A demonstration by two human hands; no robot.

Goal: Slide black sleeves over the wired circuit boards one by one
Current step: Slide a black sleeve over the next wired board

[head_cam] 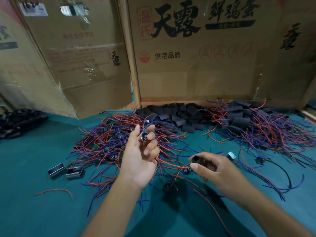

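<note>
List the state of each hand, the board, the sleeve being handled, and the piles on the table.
left hand: raised, fingers pinching a wired circuit board
right hand: gripping a black sleeve, not yet on the board
pile of black sleeves: loose, unused
tangle of wired boards: unsleeved

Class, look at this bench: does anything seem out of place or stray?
One red wire lies alone on the green table, apart from the tangled wire pile. Two small metal parts also sit loose beside it.
</note>
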